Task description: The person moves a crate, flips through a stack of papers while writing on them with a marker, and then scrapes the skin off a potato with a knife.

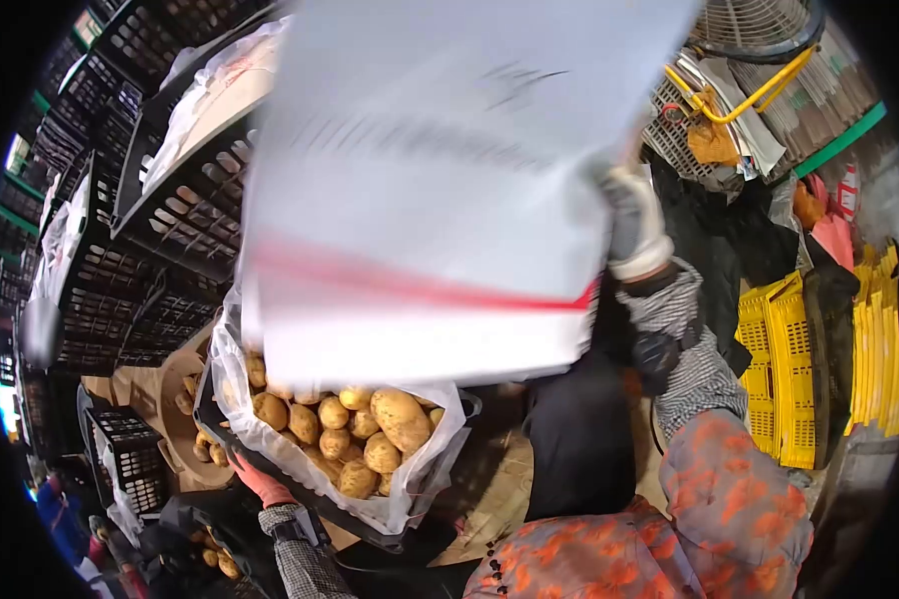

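My right hand, in a white and grey glove, grips the right edge of a large white sheet with a red stripe; the sheet is blurred by motion. Below it stands a black crate lined with clear plastic and filled with potatoes. The sheet hides the crate's far part. At the crate's left side is my left hand, bare, its fingers apart against the rim.
Black crates are stacked at the left, some plastic-lined. A smaller crate stands lower left, beside more potatoes. Yellow crates are at the right. A wire fan guard and stacked sheets lie upper right.
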### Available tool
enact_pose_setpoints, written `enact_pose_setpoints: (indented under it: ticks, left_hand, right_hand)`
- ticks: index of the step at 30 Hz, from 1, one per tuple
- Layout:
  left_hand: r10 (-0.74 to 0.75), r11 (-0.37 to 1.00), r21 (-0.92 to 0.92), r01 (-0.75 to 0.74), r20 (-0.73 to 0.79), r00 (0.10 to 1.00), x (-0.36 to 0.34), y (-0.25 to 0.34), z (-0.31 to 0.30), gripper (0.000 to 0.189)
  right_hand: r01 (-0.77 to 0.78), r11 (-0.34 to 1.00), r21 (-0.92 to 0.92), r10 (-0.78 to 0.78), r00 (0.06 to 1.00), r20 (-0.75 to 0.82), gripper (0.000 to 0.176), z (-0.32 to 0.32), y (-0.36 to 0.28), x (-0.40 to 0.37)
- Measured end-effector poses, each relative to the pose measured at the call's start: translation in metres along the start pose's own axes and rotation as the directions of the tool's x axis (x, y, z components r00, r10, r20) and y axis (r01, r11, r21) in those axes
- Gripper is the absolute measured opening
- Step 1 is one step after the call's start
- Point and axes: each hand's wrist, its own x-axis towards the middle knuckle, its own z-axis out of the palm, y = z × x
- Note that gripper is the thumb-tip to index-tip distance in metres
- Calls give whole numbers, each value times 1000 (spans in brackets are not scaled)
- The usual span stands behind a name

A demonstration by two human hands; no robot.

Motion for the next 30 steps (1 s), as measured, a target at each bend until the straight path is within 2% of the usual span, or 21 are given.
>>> enact_pose_setpoints:
  ticks: [2, 4, 7, 9, 10, 12, 14, 15, 16, 17, 18, 19, 20, 21, 22, 23, 24, 26, 28, 29, 30]
  left_hand:
    - [23, 999, 26, -23, 5, 1000, -12, 10, 7, 45]
    - [-19, 998, 53, 20, -19, 1000, -35, 33, 19, 44]
    - [117, 969, 223, -110, -15, 993, -31, 23, 18, 42]
    - [231, 872, 446, -201, -12, 973, -21, 16, 16, 40]
    - [230, 869, 454, -199, -14, 973, -25, 20, 19, 40]
    - [226, 829, 522, -199, 11, 974, -31, 29, 23, 39]
    - [233, 717, 661, -220, 69, 970, -28, 30, 19, 39]
    - [237, 602, 762, -240, 116, 965, -28, 27, 17, 39]
    - [226, 601, 769, -220, 101, 969, -27, 24, 11, 39]
    - [307, 323, 873, -366, 269, 913, -25, 21, 4, 38]
    - [329, 17, 880, -475, 444, 834, -27, 24, 7, 38]
    - [272, 440, 839, -321, 217, 938, -29, 25, 14, 39]
    - [260, 436, 844, -312, 214, 942, -30, 27, 15, 41]
    - [298, 431, 824, -368, 256, 920, -26, 20, 11, 43]
    - [338, 423, 802, -423, 293, 894, -22, 15, 7, 44]
    - [248, 653, 719, -239, 95, 964, -39, 43, 29, 44]
    - [353, 488, 797, -356, 193, 915, -20, 14, 8, 44]
    - [322, 585, 765, -269, 86, 943, -24, 16, 18, 45]
    - [125, 904, 397, -158, 107, 986, -23, 26, 23, 46]
    - [167, 950, 268, -162, 6, 986, -37, 32, 33, 47]
    - [183, 969, 169, -178, -19, 983, -16, -8, 23, 49]
  right_hand:
    - [-226, 974, -26, 225, 973, -56, 26, -76, -9, 22]
    - [-289, 917, 276, 332, 935, -122, 32, -121, -6, 27]
    - [-195, 973, 124, 229, 887, -401, 40, -219, 57, 30]
    - [-278, 958, 69, 264, 763, -589, 47, -253, 99, 18]
    - [-459, 888, -35, 284, 607, -742, 49, -271, 125, 20]
    - [-788, 345, -510, 259, 602, -755, 51, -305, 145, 37]
    - [-717, 593, -367, 243, 594, -767, 52, -296, 153, 40]
    - [-760, 327, -561, 277, 645, -712, 50, -297, 148, 47]
    - [-757, 315, -573, 286, 651, -703, 50, -312, 156, 51]
    - [-580, -58, -813, 280, 772, -570, 49, -325, 164, 55]
    - [-261, -406, -876, 333, 850, -408, 48, -318, 165, 61]
    - [-65, -516, -854, 420, 850, -318, 46, -315, 160, 64]
    - [-54, -520, -853, 422, 851, -312, 46, -300, 146, 59]
    - [-491, -147, -859, 366, 779, -508, 43, -273, 124, 50]
    - [-772, 268, -577, 402, 634, -661, 41, -255, 114, 44]
    - [-761, 630, -158, 522, 565, -639, 34, -265, 122, 43]
    - [-638, 765, 85, 549, 577, -605, 29, -277, 123, 37]
    - [-562, 823, -83, 384, 659, -647, 36, -231, 81, 8]
    - [-543, 789, -289, 343, 779, -525, 34, -270, 75, 4]
    - [-424, 887, -184, 271, 799, -536, 33, -208, 46, -10]
    - [-479, 868, -129, 383, 812, -440, 39, -183, 24, -13]
